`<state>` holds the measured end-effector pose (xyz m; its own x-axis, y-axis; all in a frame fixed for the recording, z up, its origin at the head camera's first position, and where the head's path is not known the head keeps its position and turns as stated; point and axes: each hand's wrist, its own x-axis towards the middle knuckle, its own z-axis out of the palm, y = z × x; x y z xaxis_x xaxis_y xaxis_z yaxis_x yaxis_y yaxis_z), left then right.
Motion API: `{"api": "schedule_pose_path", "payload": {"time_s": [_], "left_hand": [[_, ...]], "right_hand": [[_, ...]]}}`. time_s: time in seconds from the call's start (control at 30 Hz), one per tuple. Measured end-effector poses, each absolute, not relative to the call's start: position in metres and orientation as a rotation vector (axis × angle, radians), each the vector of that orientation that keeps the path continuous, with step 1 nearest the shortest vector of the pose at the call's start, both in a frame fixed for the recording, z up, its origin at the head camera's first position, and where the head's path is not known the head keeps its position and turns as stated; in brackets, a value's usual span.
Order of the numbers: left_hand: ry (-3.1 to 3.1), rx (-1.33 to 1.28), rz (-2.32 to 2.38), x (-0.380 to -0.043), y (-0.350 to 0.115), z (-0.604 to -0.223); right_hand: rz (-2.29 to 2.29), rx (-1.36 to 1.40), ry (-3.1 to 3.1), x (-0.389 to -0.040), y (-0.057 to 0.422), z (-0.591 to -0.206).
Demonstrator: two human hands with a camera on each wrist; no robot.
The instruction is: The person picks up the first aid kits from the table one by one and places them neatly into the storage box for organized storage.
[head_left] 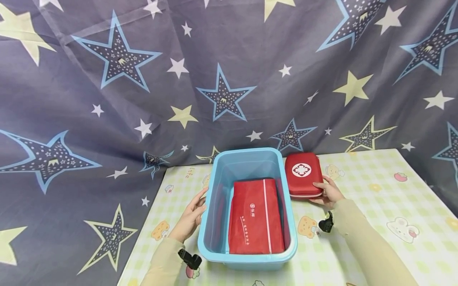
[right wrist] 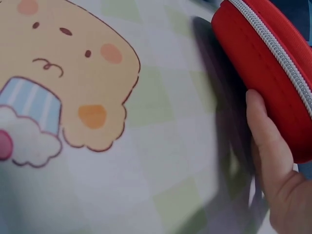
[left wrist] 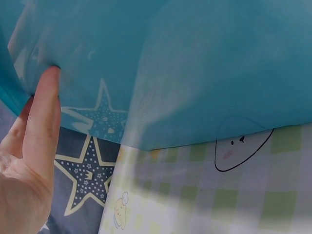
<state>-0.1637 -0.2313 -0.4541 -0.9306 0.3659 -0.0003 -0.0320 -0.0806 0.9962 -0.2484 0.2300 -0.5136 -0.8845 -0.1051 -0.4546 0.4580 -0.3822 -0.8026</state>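
Observation:
A light-blue plastic bin [head_left: 247, 259] stands in the middle of the table in the head view. Inside it lies a folded red fabric piece [head_left: 250, 222] with a white stripe and white lettering. My left hand [head_left: 190, 217] rests against the bin's left outer wall, and in the left wrist view its extended fingers [left wrist: 43, 122] touch the blue plastic. My right hand [head_left: 328, 192] grips the near right corner of a red first aid case [head_left: 307, 184] with a white cross emblem, just right of the bin. The right wrist view shows the case's silver zipper [right wrist: 280, 46] and its shadow on the tablecloth.
A checked tablecloth [head_left: 375, 206] with cartoon prints covers the table. Behind it and to the left hangs a dark star-patterned curtain [head_left: 250, 47]. Black wrist cameras sit on both sleeves, one at the left wrist [head_left: 189, 259] near the bin's corner.

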Motion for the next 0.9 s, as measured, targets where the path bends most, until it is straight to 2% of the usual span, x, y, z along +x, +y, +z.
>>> {"api": "schedule_pose_path", "payload": {"time_s": [0.33, 0.9], "left_hand": [[1.92, 0.371, 2.087, -0.165, -0.232, -0.455], [1.92, 0.384, 2.098, -0.164, -0.233, -0.454]], "right_hand": [[-2.284, 0.478, 1.469, -0.25, 0.228, -0.513], [-2.321, 0.369, 1.407, -0.245, 0.234, -0.489]]}}
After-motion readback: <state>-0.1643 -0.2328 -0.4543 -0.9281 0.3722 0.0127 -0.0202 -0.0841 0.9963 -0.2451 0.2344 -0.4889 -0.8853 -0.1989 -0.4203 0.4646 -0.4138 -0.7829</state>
